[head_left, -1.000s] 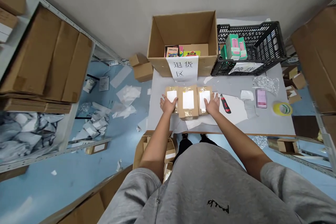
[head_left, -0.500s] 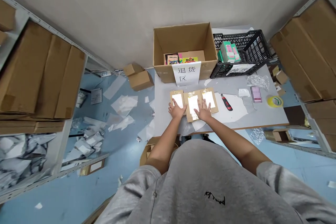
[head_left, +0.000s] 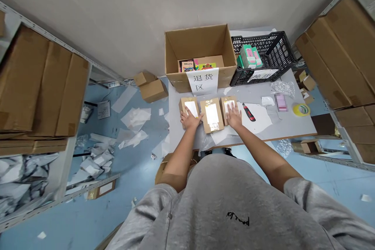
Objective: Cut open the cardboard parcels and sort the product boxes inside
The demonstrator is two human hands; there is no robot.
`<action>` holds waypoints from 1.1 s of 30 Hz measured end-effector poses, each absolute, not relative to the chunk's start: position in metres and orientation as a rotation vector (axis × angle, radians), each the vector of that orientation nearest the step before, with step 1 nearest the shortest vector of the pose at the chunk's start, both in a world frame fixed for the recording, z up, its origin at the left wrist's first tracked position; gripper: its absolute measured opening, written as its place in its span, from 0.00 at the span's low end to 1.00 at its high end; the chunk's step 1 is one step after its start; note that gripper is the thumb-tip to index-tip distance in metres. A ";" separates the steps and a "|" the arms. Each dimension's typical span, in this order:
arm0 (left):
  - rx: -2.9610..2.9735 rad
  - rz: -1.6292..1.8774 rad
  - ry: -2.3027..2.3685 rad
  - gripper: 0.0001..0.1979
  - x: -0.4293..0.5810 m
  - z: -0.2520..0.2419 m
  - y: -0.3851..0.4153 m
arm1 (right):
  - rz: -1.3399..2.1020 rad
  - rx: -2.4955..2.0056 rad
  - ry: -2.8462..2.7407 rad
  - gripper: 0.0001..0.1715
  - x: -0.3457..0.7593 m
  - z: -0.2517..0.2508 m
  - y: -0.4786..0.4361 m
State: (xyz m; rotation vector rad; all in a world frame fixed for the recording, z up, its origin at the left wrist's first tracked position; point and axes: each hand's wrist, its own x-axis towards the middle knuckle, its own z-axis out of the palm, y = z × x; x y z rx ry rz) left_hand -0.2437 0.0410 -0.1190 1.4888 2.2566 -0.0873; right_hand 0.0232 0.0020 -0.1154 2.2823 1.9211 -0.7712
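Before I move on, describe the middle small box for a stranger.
On the grey table, before the big open carton, three small boxes form a row. The middle box sits between the left hand and right hand; it alone has a white label no hand covers.

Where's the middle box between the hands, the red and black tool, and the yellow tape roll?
Middle box (head_left: 212, 114): head view, on its labelled top.
Red and black tool (head_left: 249, 112): head view, mid-handle.
Yellow tape roll (head_left: 297, 110): head view, on its yellow left side.

1. Left hand (head_left: 191, 119) and right hand (head_left: 234, 117) partly hide two outer parcels (head_left: 191, 105) at center.
2. Pixelation blurs a pink object (head_left: 281, 102), right of center.
3. Left edge crops shelved gray packages (head_left: 26, 177), lower left.
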 end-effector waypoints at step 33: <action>1.709 0.091 2.226 0.57 -0.158 -0.128 0.045 | -1.082 2.503 1.625 0.90 0.036 -0.171 0.015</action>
